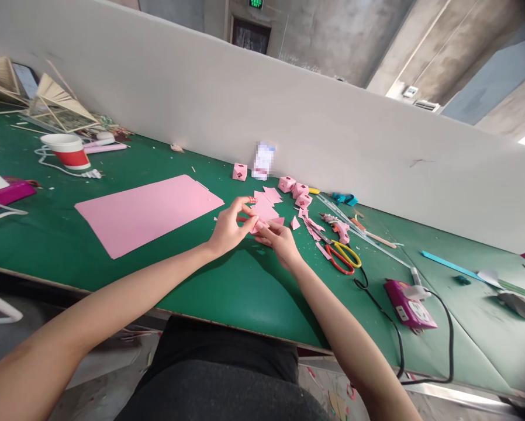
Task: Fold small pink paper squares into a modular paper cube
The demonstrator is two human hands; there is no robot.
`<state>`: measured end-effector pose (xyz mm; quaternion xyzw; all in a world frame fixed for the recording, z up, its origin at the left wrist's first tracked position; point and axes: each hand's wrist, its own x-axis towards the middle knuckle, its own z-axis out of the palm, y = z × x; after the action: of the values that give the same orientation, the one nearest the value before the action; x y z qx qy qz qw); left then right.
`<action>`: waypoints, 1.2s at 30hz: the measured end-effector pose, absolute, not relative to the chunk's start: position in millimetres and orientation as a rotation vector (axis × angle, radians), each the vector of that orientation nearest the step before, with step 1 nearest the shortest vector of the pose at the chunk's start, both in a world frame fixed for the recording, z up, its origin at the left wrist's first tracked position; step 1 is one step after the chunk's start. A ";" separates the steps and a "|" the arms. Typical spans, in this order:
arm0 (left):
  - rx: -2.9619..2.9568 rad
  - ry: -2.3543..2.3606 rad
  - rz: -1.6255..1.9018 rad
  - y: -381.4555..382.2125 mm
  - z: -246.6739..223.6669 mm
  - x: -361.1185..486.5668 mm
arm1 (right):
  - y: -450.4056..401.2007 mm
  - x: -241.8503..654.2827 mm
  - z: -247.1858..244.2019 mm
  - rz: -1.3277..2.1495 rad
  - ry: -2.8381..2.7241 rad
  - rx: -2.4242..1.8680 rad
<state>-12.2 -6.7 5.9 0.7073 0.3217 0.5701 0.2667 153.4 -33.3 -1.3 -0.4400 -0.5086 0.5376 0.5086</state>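
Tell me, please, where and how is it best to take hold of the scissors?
I would grip the handles, coming from the person's near right. The red and yellow loops face that side, while the blades point away to the left, among pink paper scraps. Mind the black cord lying close to the loops.

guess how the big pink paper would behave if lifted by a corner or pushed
The big pink paper looks thin-edged, so it is probably light and may sag when lifted. Lying flat on the smooth-looking green table, it would likely slide rather than tip.
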 end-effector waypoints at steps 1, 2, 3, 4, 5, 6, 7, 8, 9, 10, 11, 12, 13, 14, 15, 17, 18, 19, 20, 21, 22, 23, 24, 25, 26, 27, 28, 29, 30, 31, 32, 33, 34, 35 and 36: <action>1.922 0.856 1.531 -8.1 5.6 -11.2 | -32.4 153.9 -2.7 1.305 -1.207 -1.049; 1.934 0.848 1.528 -9.2 5.4 -10.6 | -31.6 154.5 -3.9 1.310 -1.187 -1.046; 1.944 0.840 1.525 -10.0 5.4 -10.3 | -30.8 155.1 -4.8 1.315 -1.169 -1.050; 1.951 0.830 1.521 -10.6 5.6 -10.3 | -30.1 155.8 -5.4 1.318 -1.155 -1.056; 1.955 0.813 1.512 -11.1 5.9 -10.6 | -29.6 156.3 -5.8 1.320 -1.142 -1.062; 1.957 0.792 1.497 -11.5 6.2 -11.1 | -29.2 156.7 -6.0 1.320 -1.128 -1.066; 1.957 0.771 1.480 -11.7 6.6 -11.8 | -28.8 157.1 -6.0 1.317 -1.112 -1.070; 1.957 0.749 1.462 -11.9 6.8 -12.5 | -28.6 157.4 -5.9 1.311 -1.096 -1.075; 1.956 0.728 1.445 -11.9 6.9 -13.1 | -28.5 157.7 -5.7 1.305 -1.080 -1.084; 1.950 0.715 1.433 -11.8 6.8 -13.7 | -28.4 158.0 -5.3 1.296 -1.065 -1.095; 1.940 0.710 1.421 -11.4 6.4 -14.2 | -28.3 158.5 -4.9 1.288 -1.055 -1.109; 1.928 0.715 1.410 -10.9 5.9 -14.5 | -28.3 159.0 -4.4 1.280 -1.045 -1.127; 1.921 0.729 1.392 -10.2 5.3 -14.5 | -28.2 159.6 -3.9 1.272 -1.036 -1.147; 1.922 0.747 1.369 -9.4 4.6 -14.4 | -28.1 160.2 -3.3 1.261 -1.028 -1.162; 1.933 0.763 1.341 -8.7 3.9 -14.1 | -28.0 160.6 -2.8 1.250 -1.022 -1.170; 1.979 0.755 1.282 -7.6 3.2 -13.2 | -27.9 160.9 -1.9 1.235 -1.016 -1.165; 2.002 0.733 1.255 -7.4 3.2 -12.8 | -28.1 160.7 -1.6 1.233 -1.016 -1.154; 2.019 0.707 1.233 -7.4 3.4 -12.5 | -28.3 160.4 -1.4 1.237 -1.016 -1.143; 2.028 0.682 1.216 -7.6 3.9 -12.3 | -28.7 160.0 -1.2 1.246 -1.013 -1.137; 2.031 0.666 1.201 -7.8 4.4 -12.3 | -29.1 159.6 -1.1 1.257 -1.007 -1.136; 2.027 0.657 1.189 -8.1 4.9 -12.5 | -29.5 159.3 -1.0 1.267 -0.999 -1.135; 2.018 0.653 1.176 -8.1 5.1 -12.7 | -29.9 159.2 -0.8 1.279 -0.990 -1.130; 2.003 0.652 1.166 -7.9 5.1 -13.1 | -30.1 159.4 -0.7 1.295 -0.981 -1.121; 1.984 0.654 1.157 -7.5 4.8 -13.4 | -30.0 159.8 -0.5 1.315 -0.970 -1.108; 1.961 0.657 1.151 -6.8 4.3 -13.7 | -29.8 160.4 -0.4 1.342 -0.958 -1.090; 1.935 0.660 1.147 -5.9 3.6 -13.9 | -29.3 161.1 -0.3 1.372 -0.943 -1.073; 1.910 0.662 1.145 -5.1 2.9 -14.1 | -28.7 161.9 -0.2 1.400 -0.925 -1.059; 1.888 0.664 1.142 -4.3 2.4 -14.2 | -28.1 162.5 -0.2 1.423 -0.909 -1.051; 1.872 0.667 1.138 -3.7 2.0 -14.1 | -27.6 163.0 -0.3 1.439 -0.898 -1.046; 1.864 0.673 1.135 -3.3 1.9 -14.0 | -27.3 163.1 -0.5 1.444 -0.894 -1.045; 1.864 0.681 1.131 -3.1 1.9 -13.8 | -27.3 162.9 -0.8 1.440 -0.898 -1.049; 1.872 0.691 1.128 -3.0 1.9 -13.5 | -27.5 162.4 -1.2 1.428 -0.911 -1.055; 1.885 0.701 1.129 -3.0 1.8 -13.1 | -27.9 161.7 -1.7 1.407 -0.934 -1.063; 1.900 0.712 1.133 -3.0 1.6 -12.8 | -28.5 160.8 -2.2 1.379 -0.964 -1.074; 1.917 0.721 1.139 -2.9 1.2 -12.4 | -29.1 160.0 -2.7 1.347 -0.998 -1.089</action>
<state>-12.4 -2.9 1.2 0.7537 0.2837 0.4478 0.3886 160.0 -29.1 -2.7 -0.4583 -0.4200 0.5667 0.5408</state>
